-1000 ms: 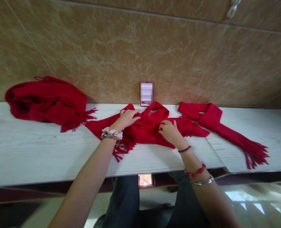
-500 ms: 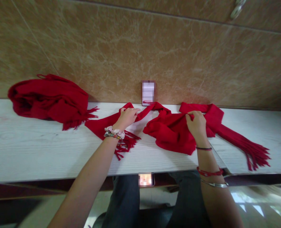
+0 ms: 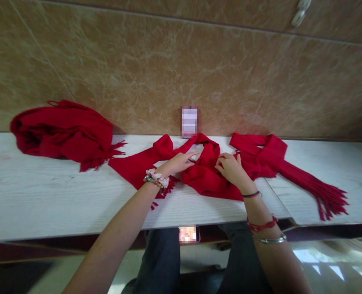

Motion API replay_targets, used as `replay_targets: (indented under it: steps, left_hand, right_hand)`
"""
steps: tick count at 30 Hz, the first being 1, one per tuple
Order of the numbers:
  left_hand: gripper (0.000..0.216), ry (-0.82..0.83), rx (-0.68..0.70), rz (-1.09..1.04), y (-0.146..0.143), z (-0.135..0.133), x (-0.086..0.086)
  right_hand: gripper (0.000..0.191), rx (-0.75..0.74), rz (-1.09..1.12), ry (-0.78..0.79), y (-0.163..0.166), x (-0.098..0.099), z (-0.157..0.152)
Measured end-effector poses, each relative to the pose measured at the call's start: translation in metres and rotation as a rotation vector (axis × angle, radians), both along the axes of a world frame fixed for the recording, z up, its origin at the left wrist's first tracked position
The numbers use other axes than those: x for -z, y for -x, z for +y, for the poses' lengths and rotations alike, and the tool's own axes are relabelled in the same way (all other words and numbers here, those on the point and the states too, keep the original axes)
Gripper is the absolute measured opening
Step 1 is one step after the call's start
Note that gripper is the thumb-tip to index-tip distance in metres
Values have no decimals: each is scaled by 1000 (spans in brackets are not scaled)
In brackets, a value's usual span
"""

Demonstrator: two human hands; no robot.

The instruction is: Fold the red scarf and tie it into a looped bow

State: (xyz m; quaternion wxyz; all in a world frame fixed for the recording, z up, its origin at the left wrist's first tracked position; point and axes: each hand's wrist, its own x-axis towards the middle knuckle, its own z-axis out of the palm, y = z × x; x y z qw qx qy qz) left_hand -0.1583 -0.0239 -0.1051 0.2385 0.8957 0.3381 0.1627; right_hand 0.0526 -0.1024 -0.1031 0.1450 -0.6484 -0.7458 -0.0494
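Observation:
A long red scarf [image 3: 210, 183] lies loosely twisted and bunched across the white tabletop, with fringe at its right end and more fringe partly hidden under my left wrist. My left hand [image 3: 181, 162] reaches over the scarf with its fingers stretched out, the fingertips at the left edge of the bunched middle. Just to the right, my right hand [image 3: 232, 170] rests on that bunch, its fingers bent closed on the cloth. What lies under its fingertips is partly hidden.
Another bundle of red fringed cloth [image 3: 63, 132] sits at the left against the brown marbled wall [image 3: 156, 73]. A phone [image 3: 189, 121] leans upright on the wall behind the scarf. A second blurred screen [image 3: 188, 234] shows below the table's front edge.
My left hand has slid right, off the left part of the scarf to its middle. My right hand has moved left and slightly down over the bunched cloth.

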Motion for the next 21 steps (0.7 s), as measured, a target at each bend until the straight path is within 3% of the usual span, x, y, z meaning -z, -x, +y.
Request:
replay_targets:
  steps: [5,9,13,16,21]
  left_hand:
    - [49,1,-96,67,-3,-3,-3]
    - [49,8,-167,50,-4,-8,-11]
    - [51,69,-152,19,-1,-9,-14]
    - [66,214,-102,-28,1,-5,-10]
    - [75,406,-69,-270,-2,1,-7]
  right_hand:
    - [19,130,-2,12,-11,-15,-6]
    - [17,215,24,-129,-19,-19,-9]
    - [33,22,144,-264,-11,-10,-4]
    - [40,-93,152,-221,1,-1,1]
    - [27,-114,141,-140,8,4,7]
